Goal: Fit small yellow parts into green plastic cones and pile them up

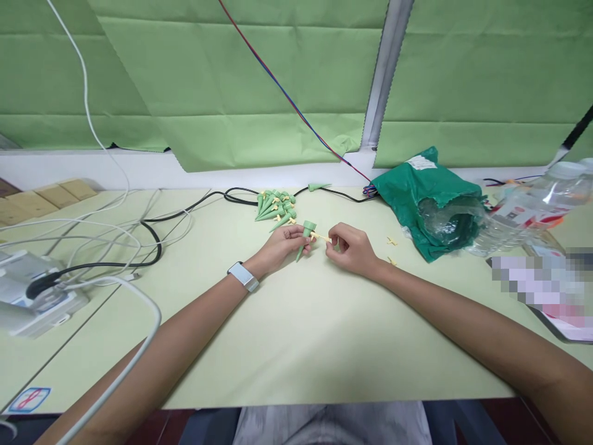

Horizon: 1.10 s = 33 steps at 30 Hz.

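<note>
My left hand (288, 244) is closed around a green plastic plant watering spike (309, 228), its wide end up and its point slanting down. From the spike's side a small yellow valve piece (320, 237) sticks out to the right. The fingertips of my right hand (351, 248) pinch the outer end of that yellow piece. Behind my hands lies a pile of green spikes (277, 205), several with yellow pieces on them. To the right of my right hand, small loose yellow pieces (391, 241) rest on the table.
A torn green plastic bag (433, 198) lies at the back right, beside clear bottles (542, 201). Another green spike (319, 186) is near the wall by a black cable. Cables and a white power strip (44, 303) occupy the left, with cardboard boxes (58, 196) behind.
</note>
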Each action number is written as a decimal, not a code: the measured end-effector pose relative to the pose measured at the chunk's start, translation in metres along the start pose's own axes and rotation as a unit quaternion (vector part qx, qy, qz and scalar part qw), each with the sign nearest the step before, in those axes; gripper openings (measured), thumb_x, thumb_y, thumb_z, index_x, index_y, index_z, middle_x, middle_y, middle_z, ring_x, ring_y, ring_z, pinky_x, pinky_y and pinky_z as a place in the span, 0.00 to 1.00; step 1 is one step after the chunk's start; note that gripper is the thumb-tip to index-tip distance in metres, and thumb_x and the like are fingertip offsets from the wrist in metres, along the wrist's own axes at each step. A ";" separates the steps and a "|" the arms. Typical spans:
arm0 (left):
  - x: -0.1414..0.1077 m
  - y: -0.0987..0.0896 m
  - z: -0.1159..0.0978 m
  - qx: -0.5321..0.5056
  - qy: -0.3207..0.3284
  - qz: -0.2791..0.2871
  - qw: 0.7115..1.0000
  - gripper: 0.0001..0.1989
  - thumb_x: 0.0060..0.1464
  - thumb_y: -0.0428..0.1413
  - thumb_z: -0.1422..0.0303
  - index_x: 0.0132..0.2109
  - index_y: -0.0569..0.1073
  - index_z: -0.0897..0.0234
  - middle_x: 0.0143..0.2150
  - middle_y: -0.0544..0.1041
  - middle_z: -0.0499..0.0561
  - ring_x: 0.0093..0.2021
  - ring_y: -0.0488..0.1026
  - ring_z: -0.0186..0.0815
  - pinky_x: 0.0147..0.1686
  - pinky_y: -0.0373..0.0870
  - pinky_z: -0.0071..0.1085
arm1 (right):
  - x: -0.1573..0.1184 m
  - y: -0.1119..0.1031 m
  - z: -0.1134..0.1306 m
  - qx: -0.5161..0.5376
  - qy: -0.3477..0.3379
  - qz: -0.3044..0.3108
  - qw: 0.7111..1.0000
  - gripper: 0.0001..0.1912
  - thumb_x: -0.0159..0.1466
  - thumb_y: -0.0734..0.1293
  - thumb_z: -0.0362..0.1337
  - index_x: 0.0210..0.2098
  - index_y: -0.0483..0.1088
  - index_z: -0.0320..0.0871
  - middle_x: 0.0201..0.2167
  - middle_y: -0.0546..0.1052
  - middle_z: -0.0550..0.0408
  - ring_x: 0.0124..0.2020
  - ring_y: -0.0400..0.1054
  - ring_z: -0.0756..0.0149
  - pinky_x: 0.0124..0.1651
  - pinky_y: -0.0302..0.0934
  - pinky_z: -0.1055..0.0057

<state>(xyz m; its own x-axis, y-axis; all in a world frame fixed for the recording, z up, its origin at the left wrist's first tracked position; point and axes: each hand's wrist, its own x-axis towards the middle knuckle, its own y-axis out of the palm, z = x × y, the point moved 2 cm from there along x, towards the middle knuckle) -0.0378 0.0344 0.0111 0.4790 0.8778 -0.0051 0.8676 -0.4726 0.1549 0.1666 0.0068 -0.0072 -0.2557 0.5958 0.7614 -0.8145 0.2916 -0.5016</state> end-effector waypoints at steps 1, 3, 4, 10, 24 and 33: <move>0.000 0.000 0.000 -0.001 0.002 -0.001 1.000 0.14 0.47 0.71 0.67 0.32 0.74 0.68 0.31 0.75 0.50 0.31 0.72 0.31 0.33 0.66 0.30 | 0.000 0.000 0.000 -0.001 -0.001 0.000 1.000 0.05 0.61 0.67 0.30 0.34 0.66 0.45 0.28 0.70 0.60 0.21 0.58 0.73 0.28 0.55 0.71; 0.000 0.001 -0.001 -0.002 0.006 -0.003 1.000 0.14 0.47 0.71 0.67 0.32 0.74 0.68 0.30 0.75 0.50 0.31 0.71 0.31 0.33 0.66 0.30 | 0.000 0.000 0.000 -0.003 0.000 0.004 1.000 0.06 0.61 0.67 0.30 0.34 0.65 0.45 0.28 0.70 0.60 0.21 0.58 0.73 0.29 0.56 0.71; 0.000 0.002 -0.002 0.000 0.007 -0.005 1.000 0.14 0.47 0.71 0.67 0.32 0.74 0.68 0.30 0.74 0.49 0.30 0.71 0.30 0.33 0.66 0.30 | 0.000 0.000 0.000 -0.004 0.000 0.008 1.000 0.06 0.61 0.67 0.30 0.34 0.65 0.45 0.28 0.70 0.60 0.21 0.58 0.73 0.29 0.56 0.71; -0.001 0.000 -0.002 0.009 0.010 -0.010 1.000 0.13 0.47 0.71 0.68 0.31 0.74 0.67 0.30 0.73 0.48 0.30 0.71 0.31 0.32 0.66 0.29 | 0.000 0.001 0.001 -0.008 -0.006 0.023 1.000 0.05 0.62 0.67 0.30 0.34 0.66 0.45 0.29 0.71 0.60 0.22 0.59 0.73 0.29 0.56 0.71; 0.004 -0.007 0.004 0.055 0.022 -0.003 0.998 0.09 0.47 0.69 0.68 0.32 0.76 0.66 0.30 0.73 0.47 0.26 0.70 0.28 0.31 0.68 0.27 | -0.001 0.003 0.002 -0.050 -0.006 0.045 0.998 0.04 0.62 0.67 0.31 0.35 0.67 0.46 0.30 0.73 0.59 0.23 0.60 0.72 0.29 0.54 0.71; 0.003 -0.007 0.003 0.057 0.028 0.006 0.998 0.10 0.48 0.69 0.67 0.33 0.77 0.67 0.30 0.73 0.47 0.25 0.71 0.28 0.32 0.70 0.28 | -0.001 0.003 0.002 -0.054 0.000 0.056 0.997 0.04 0.62 0.67 0.31 0.34 0.67 0.46 0.29 0.73 0.59 0.24 0.61 0.71 0.30 0.54 0.71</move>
<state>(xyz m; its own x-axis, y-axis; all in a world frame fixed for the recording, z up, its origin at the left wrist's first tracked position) -0.0420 0.0399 0.0072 0.4836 0.8737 0.0526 0.8731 -0.4857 0.0410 0.1630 0.0053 -0.0090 -0.3424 0.6293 0.6977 -0.7198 0.3016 -0.6252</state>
